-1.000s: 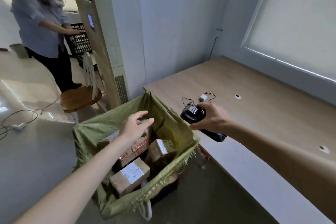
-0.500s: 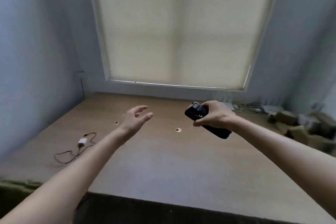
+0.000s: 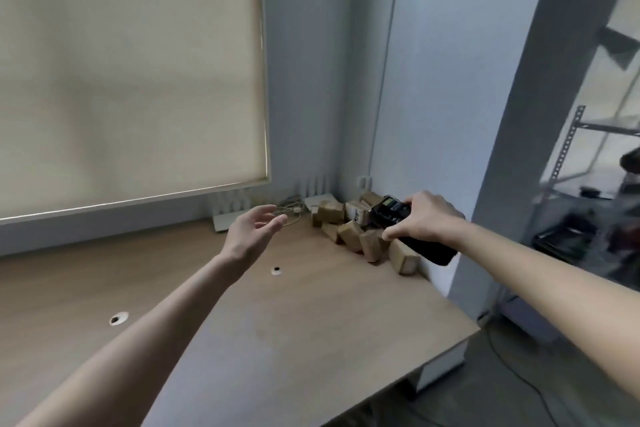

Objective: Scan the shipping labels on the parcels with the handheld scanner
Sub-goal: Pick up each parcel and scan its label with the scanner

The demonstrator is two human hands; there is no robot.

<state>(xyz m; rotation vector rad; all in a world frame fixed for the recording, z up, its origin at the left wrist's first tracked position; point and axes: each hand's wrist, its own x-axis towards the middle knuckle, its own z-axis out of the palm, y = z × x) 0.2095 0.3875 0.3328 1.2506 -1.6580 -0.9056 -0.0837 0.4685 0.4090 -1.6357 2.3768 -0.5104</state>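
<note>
A: Item one, the handheld scanner [image 3: 401, 218]?
B: Black unit, small screen facing up, held above the far right corner of the counter [image 3: 277, 329]. The right hand [image 3: 424, 220] was wrapped round its body, fingers curled over the top and thumb beneath; the head pointed left and down toward the parcels, presumably to bring a label under the beam.

A: Item two, the parcels [image 3: 356, 229]?
B: A loose heap of small brown cardboard boxes, tumbled against each other in the far right corner near the wall. One box showed a pale label; the others were too blurred to tell.

A: The left hand [image 3: 254, 232]?
B: Empty, fingers relaxed and spread, raised over the counter just left of the heap, likely placed to turn or steady a box.

A: Sundries?
B: A tangle of pale cables [image 3: 289, 210] by the far wall, and a lowered window blind [image 3: 131, 73] to the left.
</note>
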